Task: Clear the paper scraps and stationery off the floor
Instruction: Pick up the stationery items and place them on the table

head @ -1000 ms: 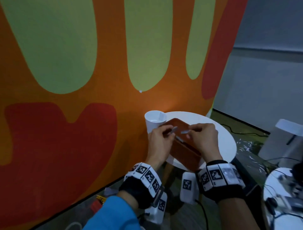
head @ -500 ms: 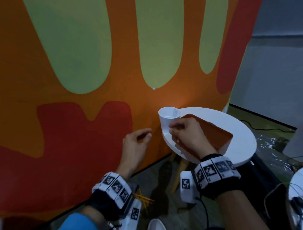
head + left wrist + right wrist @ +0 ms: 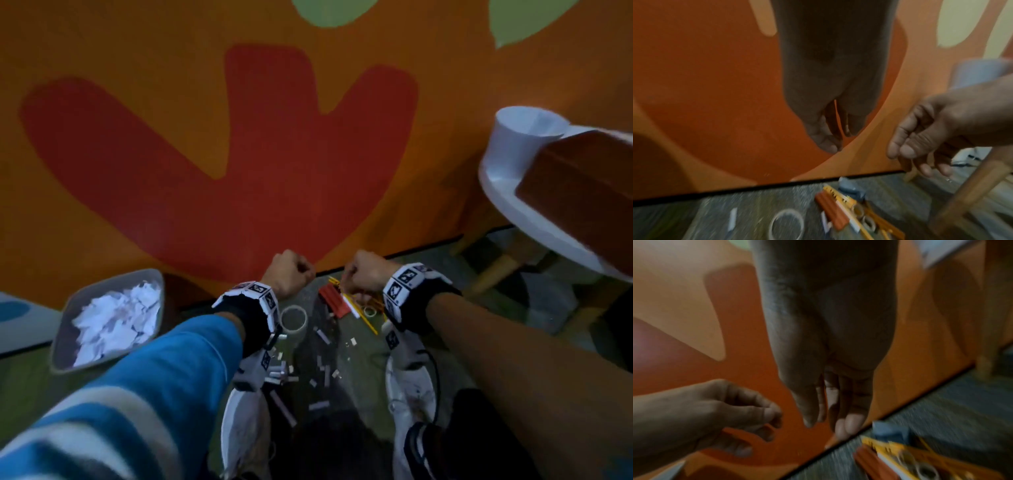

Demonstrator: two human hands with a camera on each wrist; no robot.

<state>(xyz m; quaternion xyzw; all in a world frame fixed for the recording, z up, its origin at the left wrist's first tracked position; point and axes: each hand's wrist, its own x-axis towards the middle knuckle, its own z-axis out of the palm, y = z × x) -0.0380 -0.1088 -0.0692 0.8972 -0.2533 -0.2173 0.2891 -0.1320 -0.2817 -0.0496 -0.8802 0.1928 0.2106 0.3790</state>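
My left hand [image 3: 291, 272] and right hand [image 3: 368, 272] hung side by side above the floor [image 3: 462, 329], fingers [image 3: 824, 142] loosely curled, holding and touching nothing. Below them lay the stationery [image 3: 346, 301], a tape ring [image 3: 294, 318] and paper scraps [image 3: 318, 373].

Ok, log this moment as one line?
left hand: empty, loosely curled | right hand: empty, above yellow ruler | grey bin of torn white paper: left | floor scraps: remaining
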